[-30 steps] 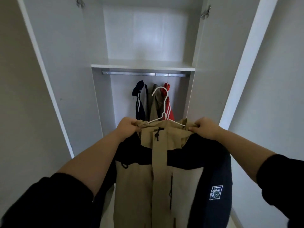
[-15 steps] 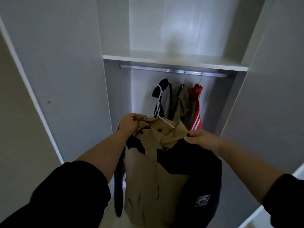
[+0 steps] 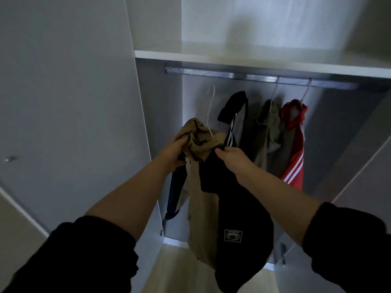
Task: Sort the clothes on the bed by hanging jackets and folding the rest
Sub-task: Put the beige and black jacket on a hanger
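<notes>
Head view, open wardrobe.

- Tan and navy jacket (image 3: 239,199): held up in front of the wardrobe opening, hanging from both hands, well below the rail and left of the hung garments. Tan front panel to the left, navy shoulder and sleeve to the right; a pale square patch (image 3: 232,235) on the sleeve.
- White wire hanger (image 3: 209,115): threaded into the jacket's neck, its hook rising above the bunched collar, just under the rail and not on it.
- Left hand (image 3: 173,151): fingers curled round the crumpled tan collar, gripping it.
- Right hand (image 3: 234,159): pinches the navy shoulder fabric, thumb on top.
- Both forearms bare, black sleeves pushed back.
- Rail (image 3: 254,78): metal, fixed just under a white shelf (image 3: 254,62).
- Hung side by side on the rail, left to right: black jacket with white stripes (image 3: 232,115); olive jacket (image 3: 268,132); red jacket with white stripes (image 3: 295,144).
- Wardrobe door (image 3: 74,102): grey, standing open on the left.
</notes>
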A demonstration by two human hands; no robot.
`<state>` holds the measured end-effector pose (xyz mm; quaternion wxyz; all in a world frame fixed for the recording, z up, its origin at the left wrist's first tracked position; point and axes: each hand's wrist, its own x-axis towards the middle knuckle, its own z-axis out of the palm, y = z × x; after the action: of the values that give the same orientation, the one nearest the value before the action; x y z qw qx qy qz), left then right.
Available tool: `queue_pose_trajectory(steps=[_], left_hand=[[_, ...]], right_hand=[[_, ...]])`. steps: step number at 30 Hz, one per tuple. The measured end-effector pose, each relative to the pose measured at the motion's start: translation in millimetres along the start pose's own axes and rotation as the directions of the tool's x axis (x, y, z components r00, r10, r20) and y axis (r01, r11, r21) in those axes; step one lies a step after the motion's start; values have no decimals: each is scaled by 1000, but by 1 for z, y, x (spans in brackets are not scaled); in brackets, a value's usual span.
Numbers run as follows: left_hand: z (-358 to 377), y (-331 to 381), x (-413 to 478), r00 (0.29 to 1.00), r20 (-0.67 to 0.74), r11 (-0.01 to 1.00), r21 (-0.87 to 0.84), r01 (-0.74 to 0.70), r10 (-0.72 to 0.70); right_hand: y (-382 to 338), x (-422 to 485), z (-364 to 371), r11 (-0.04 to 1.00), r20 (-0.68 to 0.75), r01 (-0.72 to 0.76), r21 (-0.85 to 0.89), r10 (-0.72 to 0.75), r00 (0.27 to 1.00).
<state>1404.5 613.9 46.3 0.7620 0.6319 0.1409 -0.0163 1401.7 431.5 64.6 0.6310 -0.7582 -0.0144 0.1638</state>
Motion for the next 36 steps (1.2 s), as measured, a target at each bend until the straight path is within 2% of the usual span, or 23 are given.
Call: queue_pose_trajectory(steps=[4, 7, 9, 11, 14, 17, 23, 31, 36], left_hand=[[-10, 22, 66, 998, 62, 1000, 4, -14, 13], [-12, 33, 111, 999, 46, 1000, -18, -7, 8], [-8, 33, 141, 999, 31, 999, -30, 41, -40], [-1, 32, 165, 992, 99, 995, -66, 80, -73], [7, 40, 197, 983, 181, 999, -48, 25, -16], [9, 52, 230, 980, 195, 999, -23, -41, 45], [15, 65, 278, 968, 248, 999, -30, -36, 42], [25, 41, 320, 978, 207, 999, 30, 18, -24], [30, 35, 334, 984, 179, 999, -47, 21, -12]], right_hand=[[-21, 59, 30, 1000, -93, 23, 16, -21, 995], [-36, 93, 38, 999, -160, 51, 17, -47, 986], [-43, 114, 40, 998, -198, 62, 11, -59, 978], [-49, 134, 42, 997, -230, 77, 5, -74, 970], [-59, 165, 40, 994, -262, 109, -12, -108, 959], [-67, 195, 36, 987, -285, 157, -45, -163, 945], [-74, 247, 27, 979, -311, 197, -56, -204, 928], [-34, 298, 16, 974, -248, 101, -201, -150, 957], [-27, 316, 14, 963, -240, 73, -260, -137, 961]])
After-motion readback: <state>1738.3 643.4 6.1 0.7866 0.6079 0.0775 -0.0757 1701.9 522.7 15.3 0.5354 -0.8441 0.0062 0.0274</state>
